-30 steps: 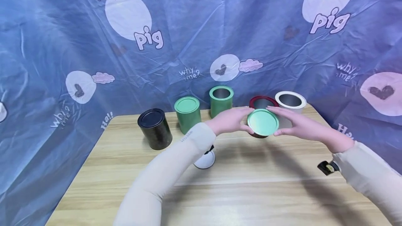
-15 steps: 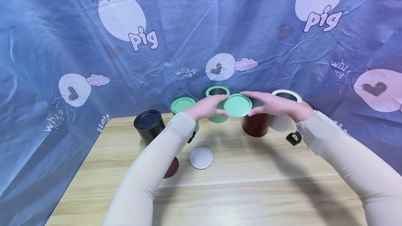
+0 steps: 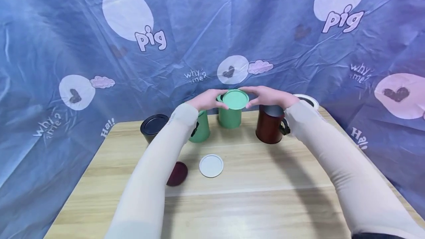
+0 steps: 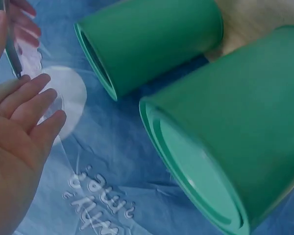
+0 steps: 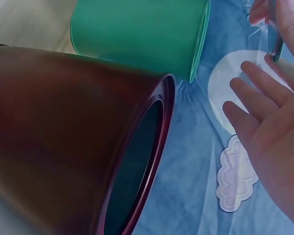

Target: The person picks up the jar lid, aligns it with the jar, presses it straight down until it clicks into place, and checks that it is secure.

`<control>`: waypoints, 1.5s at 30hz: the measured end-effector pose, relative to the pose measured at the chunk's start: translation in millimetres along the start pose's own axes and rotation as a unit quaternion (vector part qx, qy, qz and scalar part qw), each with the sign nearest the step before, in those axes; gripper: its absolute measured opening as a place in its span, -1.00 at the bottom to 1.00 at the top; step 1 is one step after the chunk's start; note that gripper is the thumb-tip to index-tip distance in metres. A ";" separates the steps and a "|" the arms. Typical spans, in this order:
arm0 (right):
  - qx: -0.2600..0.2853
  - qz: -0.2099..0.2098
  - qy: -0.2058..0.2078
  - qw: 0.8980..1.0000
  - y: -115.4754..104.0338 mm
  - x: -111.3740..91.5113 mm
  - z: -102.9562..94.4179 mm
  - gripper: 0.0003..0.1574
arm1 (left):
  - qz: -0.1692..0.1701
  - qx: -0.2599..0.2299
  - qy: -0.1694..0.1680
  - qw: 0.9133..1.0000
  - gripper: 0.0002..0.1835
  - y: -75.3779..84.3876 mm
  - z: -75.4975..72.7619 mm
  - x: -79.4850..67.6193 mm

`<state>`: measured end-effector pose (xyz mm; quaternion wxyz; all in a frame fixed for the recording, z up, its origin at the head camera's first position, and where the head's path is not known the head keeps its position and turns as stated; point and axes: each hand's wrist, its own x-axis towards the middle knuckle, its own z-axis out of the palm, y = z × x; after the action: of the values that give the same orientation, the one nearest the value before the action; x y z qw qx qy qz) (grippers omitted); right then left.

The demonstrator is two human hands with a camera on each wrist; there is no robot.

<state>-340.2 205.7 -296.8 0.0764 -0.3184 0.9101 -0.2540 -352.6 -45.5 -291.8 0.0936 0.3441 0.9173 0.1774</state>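
A round green lid point(image 3: 235, 99) is held level between both hands, above the open green can point(image 3: 230, 118) at the back of the table. My left hand point(image 3: 207, 100) pinches its left edge with thumb and fingers. On the opposite edge, my right hand point(image 3: 265, 96) grips it the same way. The left wrist view shows the lid edge-on point(image 4: 12, 51) with a gap between it and the can's rim point(image 4: 95, 61). Left of that can stands a second green can point(image 4: 225, 127) with its lid on, partly behind my left hand in the head view.
A black lidded can point(image 3: 154, 126) stands at left. Right of the green cans are an open dark red can point(image 3: 269, 126) and a white can point(image 3: 307, 100), mostly behind my right sleeve. A white lid point(image 3: 211, 165) and a dark red lid point(image 3: 177, 173) lie on the table point(image 3: 252, 202).
Both hands have carried the green lid leftward and back, from in front of the dark red can to over the open green can.
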 end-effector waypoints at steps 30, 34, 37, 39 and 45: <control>0.040 0.048 -0.002 0.998 39.2 45.4 5.9 -0.24 | -0.044 0.026 -0.029 0.998 -0.44 -34.8 13.7 56.1; 0.040 0.047 -0.008 0.998 40.2 49.3 5.4 -0.24 | -0.052 0.019 -0.025 0.998 -0.47 -35.1 13.8 57.7; 0.033 0.044 -0.011 0.998 40.0 53.7 6.0 -0.23 | -0.062 0.019 -0.022 0.998 -0.50 -37.2 14.0 57.6; 0.029 0.045 -0.012 0.998 40.0 56.4 7.2 -0.22 | -0.071 0.018 -0.020 0.997 -0.50 -38.8 14.5 57.3; 0.003 0.060 -0.001 0.998 41.7 59.6 11.8 -0.24 | -0.097 0.021 -0.022 0.995 -0.42 -38.9 17.0 57.5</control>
<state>-406.0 191.8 -326.9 0.0930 -0.2628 0.9269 -0.2513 -413.7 -30.2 -325.4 0.1235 0.2590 0.9476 0.1404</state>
